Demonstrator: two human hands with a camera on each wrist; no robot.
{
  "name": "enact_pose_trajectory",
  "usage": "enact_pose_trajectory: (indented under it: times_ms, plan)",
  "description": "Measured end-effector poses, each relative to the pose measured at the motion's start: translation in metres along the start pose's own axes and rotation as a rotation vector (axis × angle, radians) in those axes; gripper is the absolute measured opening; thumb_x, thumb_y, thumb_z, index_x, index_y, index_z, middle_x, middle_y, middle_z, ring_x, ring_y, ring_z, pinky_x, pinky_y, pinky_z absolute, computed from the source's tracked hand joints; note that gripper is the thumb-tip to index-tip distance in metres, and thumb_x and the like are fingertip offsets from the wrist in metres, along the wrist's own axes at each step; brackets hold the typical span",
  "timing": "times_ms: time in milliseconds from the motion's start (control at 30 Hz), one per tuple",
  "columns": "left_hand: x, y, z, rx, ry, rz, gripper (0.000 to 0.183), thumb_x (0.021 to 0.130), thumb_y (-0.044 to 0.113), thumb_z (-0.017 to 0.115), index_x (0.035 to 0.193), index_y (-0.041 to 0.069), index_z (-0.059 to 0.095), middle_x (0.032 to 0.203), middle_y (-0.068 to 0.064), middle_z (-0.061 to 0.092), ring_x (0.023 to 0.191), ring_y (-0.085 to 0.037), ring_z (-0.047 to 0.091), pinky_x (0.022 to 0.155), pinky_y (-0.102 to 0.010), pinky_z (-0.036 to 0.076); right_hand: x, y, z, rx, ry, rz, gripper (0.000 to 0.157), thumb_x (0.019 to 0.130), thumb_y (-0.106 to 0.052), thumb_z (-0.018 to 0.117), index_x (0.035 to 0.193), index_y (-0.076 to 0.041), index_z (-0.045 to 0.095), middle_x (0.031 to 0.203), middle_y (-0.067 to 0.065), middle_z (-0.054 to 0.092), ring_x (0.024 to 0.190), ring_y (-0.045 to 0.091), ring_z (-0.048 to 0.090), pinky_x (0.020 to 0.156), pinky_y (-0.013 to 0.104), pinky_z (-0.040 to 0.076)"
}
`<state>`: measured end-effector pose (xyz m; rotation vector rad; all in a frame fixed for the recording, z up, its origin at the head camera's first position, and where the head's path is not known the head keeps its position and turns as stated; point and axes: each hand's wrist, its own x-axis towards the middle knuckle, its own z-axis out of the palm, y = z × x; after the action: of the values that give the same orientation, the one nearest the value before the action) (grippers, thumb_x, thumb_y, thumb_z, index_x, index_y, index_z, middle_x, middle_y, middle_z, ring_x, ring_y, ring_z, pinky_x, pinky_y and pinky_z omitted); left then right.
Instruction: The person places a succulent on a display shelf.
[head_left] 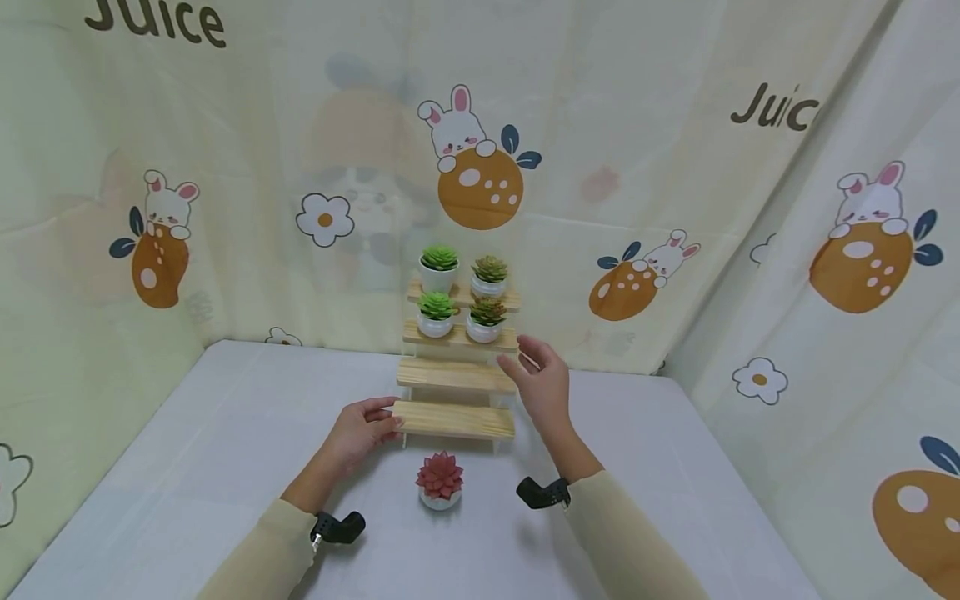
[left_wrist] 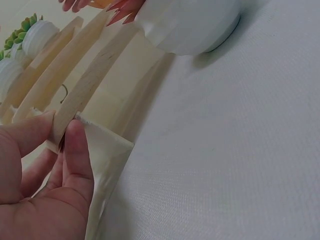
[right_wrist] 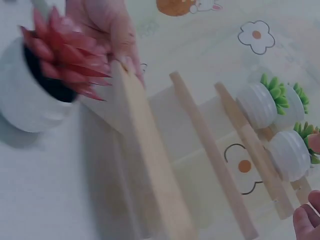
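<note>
A tiered wooden shelf stand point(head_left: 453, 419) with pale side panels stands on the table. My left hand point(head_left: 363, 435) pinches the left end of the lowest board point(left_wrist: 95, 65) between thumb and fingers. Beside the stand's right side is my right hand point(head_left: 545, 387), its thumb and fingers apart near the board ends, gripping nothing visible; only fingertips show in the right wrist view. The upper two boards carry bright green succulents point(head_left: 437, 306) and brownish-green succulents point(head_left: 487, 311) in white pots. A red succulent point(head_left: 439, 473) in a white pot sits on the table before the stand.
The white-covered table point(head_left: 615, 517) extends around the stand. Behind it hangs a cream curtain point(head_left: 262, 275) printed with rabbits, fruit and flowers. A black wrist camera is strapped to each arm.
</note>
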<state>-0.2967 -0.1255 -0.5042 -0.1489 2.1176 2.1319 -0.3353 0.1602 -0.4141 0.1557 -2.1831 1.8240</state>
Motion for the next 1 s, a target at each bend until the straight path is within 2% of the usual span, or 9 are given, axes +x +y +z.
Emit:
enact_pose_trajectory:
  times_ms: [267, 467, 533, 667, 800, 1000]
  plan:
    - [0.001, -0.001, -0.001, 0.014, -0.005, -0.008, 0.047, 0.097, 0.000, 0.067, 0.142, -0.002, 0.056, 0.115, -0.020, 0.067, 0.087, -0.015, 0.070, 0.083, -0.033, 0.065, -0.044, 0.011, 0.002, 0.100, 0.019, -0.047, 0.049, 0.086, -0.011, 0.083, 0.129, 0.002, 0.065, 0.136, 0.020, 0.064, 0.132, 0.035, 0.059, 0.112, 0.036, 0.051]
    - [0.000, -0.001, -0.001, 0.016, 0.003, -0.022, 0.047, 0.097, 0.000, 0.067, 0.142, -0.002, 0.056, 0.117, -0.021, 0.067, 0.089, -0.016, 0.070, 0.082, -0.032, 0.065, -0.076, 0.025, 0.006, 0.157, -0.009, -0.059, 0.048, 0.084, -0.005, 0.083, 0.128, 0.005, 0.066, 0.133, 0.018, 0.067, 0.126, 0.027, 0.063, 0.109, 0.033, 0.053]
    - [0.000, -0.001, -0.001, 0.013, 0.005, -0.025, 0.047, 0.097, 0.000, 0.067, 0.142, -0.002, 0.056, 0.117, -0.021, 0.067, 0.090, -0.017, 0.070, 0.082, -0.031, 0.065, -0.087, 0.029, 0.007, 0.193, -0.025, -0.049, 0.047, 0.084, -0.002, 0.082, 0.128, 0.006, 0.066, 0.133, 0.021, 0.066, 0.125, 0.028, 0.064, 0.107, 0.031, 0.054]
    - [0.001, -0.001, -0.001, -0.001, 0.004, -0.027, 0.047, 0.097, 0.000, 0.066, 0.142, -0.002, 0.056, 0.115, -0.020, 0.067, 0.089, -0.017, 0.070, 0.081, -0.031, 0.065, -0.107, 0.040, 0.008, 0.249, -0.060, 0.021, 0.047, 0.083, -0.001, 0.082, 0.127, 0.006, 0.066, 0.132, 0.027, 0.064, 0.122, 0.030, 0.066, 0.098, 0.023, 0.058]
    - [0.002, -0.003, -0.001, -0.007, -0.003, -0.021, 0.046, 0.097, 0.000, 0.066, 0.142, -0.004, 0.056, 0.114, -0.020, 0.067, 0.089, -0.017, 0.070, 0.081, -0.031, 0.065, -0.125, 0.049, 0.009, 0.275, -0.119, 0.122, 0.050, 0.083, 0.000, 0.082, 0.128, 0.009, 0.063, 0.134, 0.029, 0.062, 0.121, 0.033, 0.066, 0.094, 0.021, 0.060]
    - [0.003, -0.003, 0.000, -0.003, 0.007, -0.028, 0.046, 0.096, 0.000, 0.067, 0.141, -0.001, 0.057, 0.115, -0.019, 0.067, 0.089, -0.017, 0.070, 0.081, -0.031, 0.065, -0.147, 0.052, 0.012, 0.261, -0.285, 0.226, 0.065, 0.083, -0.005, 0.084, 0.139, 0.010, 0.054, 0.145, 0.030, 0.055, 0.137, 0.040, 0.053, 0.108, 0.029, 0.053]
